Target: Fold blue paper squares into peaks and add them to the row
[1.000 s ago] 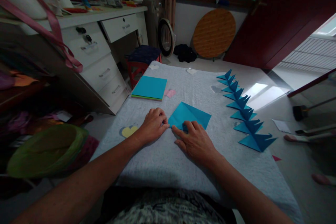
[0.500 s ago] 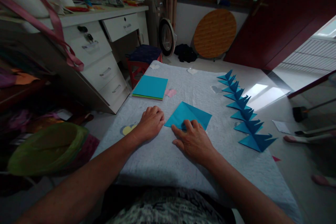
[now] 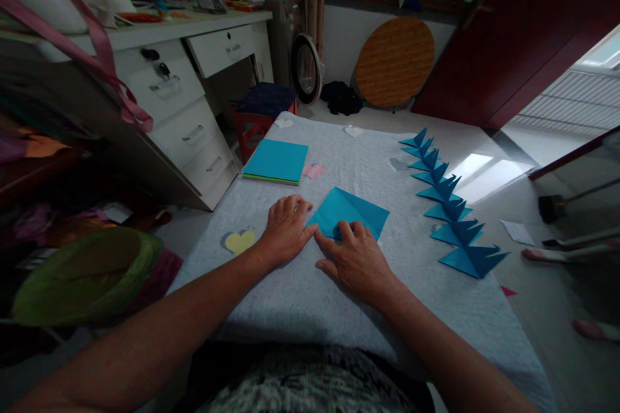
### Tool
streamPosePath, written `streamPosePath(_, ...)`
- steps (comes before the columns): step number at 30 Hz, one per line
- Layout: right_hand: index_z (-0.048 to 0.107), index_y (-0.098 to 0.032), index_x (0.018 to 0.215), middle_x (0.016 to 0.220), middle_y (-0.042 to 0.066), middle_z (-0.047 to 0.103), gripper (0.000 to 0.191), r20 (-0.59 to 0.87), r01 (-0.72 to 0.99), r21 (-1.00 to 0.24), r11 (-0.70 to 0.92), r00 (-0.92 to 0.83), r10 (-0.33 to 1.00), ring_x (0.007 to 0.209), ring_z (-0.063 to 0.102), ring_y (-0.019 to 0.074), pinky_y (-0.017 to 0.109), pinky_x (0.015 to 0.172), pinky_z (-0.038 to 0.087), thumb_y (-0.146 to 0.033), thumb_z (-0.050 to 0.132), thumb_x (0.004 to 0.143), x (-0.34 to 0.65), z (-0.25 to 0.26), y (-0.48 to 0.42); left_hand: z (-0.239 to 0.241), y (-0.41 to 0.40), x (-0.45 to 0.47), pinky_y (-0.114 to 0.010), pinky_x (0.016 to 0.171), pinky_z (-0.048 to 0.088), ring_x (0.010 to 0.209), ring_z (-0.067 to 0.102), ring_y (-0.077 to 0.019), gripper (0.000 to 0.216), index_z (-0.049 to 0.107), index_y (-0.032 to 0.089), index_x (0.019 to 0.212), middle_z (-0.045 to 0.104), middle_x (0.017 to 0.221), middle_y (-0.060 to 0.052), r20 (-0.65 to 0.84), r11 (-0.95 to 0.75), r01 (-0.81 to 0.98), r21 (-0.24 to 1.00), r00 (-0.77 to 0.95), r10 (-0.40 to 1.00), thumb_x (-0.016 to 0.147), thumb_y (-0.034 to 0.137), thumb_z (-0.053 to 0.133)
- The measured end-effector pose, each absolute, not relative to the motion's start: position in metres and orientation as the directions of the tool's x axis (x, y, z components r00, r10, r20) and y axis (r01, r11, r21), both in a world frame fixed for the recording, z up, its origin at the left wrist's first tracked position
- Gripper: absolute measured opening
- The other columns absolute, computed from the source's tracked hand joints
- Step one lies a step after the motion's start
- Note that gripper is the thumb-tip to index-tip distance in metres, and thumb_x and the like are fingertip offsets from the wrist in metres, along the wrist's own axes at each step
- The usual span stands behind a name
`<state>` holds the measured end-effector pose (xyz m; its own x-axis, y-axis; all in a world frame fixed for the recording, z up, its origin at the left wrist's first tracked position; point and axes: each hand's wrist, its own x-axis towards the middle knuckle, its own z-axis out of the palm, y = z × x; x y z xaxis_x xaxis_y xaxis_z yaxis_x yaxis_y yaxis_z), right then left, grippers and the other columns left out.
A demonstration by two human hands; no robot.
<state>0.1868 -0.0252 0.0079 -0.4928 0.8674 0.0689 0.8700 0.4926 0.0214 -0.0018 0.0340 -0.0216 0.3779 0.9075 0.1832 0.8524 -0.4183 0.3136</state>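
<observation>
A blue sheet of origami paper point(image 3: 356, 210) lies flat on the cloth-covered table, with crease lines across it and one corner pointing away from me. My right hand point(image 3: 356, 258) rests on its near edge, fingers apart and pressing down. At the sheet's left corner is my left hand point(image 3: 287, 229); its thumb stretches out onto the corner while the other fingers stay bent just beside it. Both hands are open, and their thumb and index fingertip nearly meet there. Beyond my left hand sits a stack of coloured paper point(image 3: 277, 160), blue on top.
Several folded blue paper cranes point(image 3: 453, 210) stand in a row along the table's right side. The tablecloth point(image 3: 300, 310) carries heart patches. A lined waste bin point(image 3: 87, 277) and a white desk point(image 3: 181, 110) are to the left; a red stool point(image 3: 266, 103) stands behind the table.
My left hand has moved right to the sheet's left corner, and its thumb has straightened out from the curled fingers. My right hand and the sheet stay in place.
</observation>
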Motion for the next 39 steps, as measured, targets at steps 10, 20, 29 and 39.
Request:
streamPosePath(10,0.052,-0.036,0.140,0.114,0.015,0.057,0.056,0.059,0.872,0.007,0.490,-0.490,0.870,0.097,0.050,0.0320,0.045,0.080,0.044,-0.061,0.057,0.090,0.188,0.009,-0.025,-0.030,0.032,-0.014,-0.055,0.111,0.026,0.134,0.036,-0.0301,0.050,0.041,0.029,0.141,0.045,0.142,-0.011,0.133,-0.455,0.849,0.270,0.435,0.890,0.092,0.019,0.047)
streamPosePath(20,0.052,-0.035,0.140,0.113,0.014,0.058,0.056,0.077,0.871,0.012,0.492,-0.491,0.868,0.098,0.049,0.0313,0.044,0.081,0.043,-0.060,0.056,0.090,0.188,0.007,-0.026,0.000,0.026,-0.028,-0.052,0.115,0.031,0.138,0.039,-0.0287,0.060,0.044,0.019,0.144,0.052,0.145,-0.011,0.164,-0.641,0.674,0.366,0.632,0.758,0.084,0.010,0.046)
streamPosePath(29,0.051,-0.029,0.141,0.116,0.014,0.059,0.057,0.068,0.861,-0.019,0.507,-0.505,0.860,0.101,0.051,0.0310,0.045,0.084,0.044,-0.057,0.058,0.091,0.191,0.009,-0.026,-0.017,0.003,-0.012,-0.042,0.099,0.048,0.110,0.059,-0.0252,0.044,0.045,0.011,0.142,0.065,0.122,-0.014,0.201,-0.731,0.626,0.271,0.706,0.679,0.100,0.020,0.041)
streamPosePath(39,0.056,-0.019,0.137,0.138,0.014,0.056,0.052,0.095,0.844,-0.133,0.520,-0.511,0.854,0.123,0.050,0.0298,0.045,0.105,0.042,-0.051,0.048,0.098,0.208,0.004,-0.037,-0.011,-0.008,0.006,-0.045,0.100,0.041,0.109,0.054,-0.0300,0.060,0.048,0.015,0.143,0.061,0.119,-0.013,0.107,-0.718,0.696,0.013,0.713,0.693,0.095,0.051,0.053)
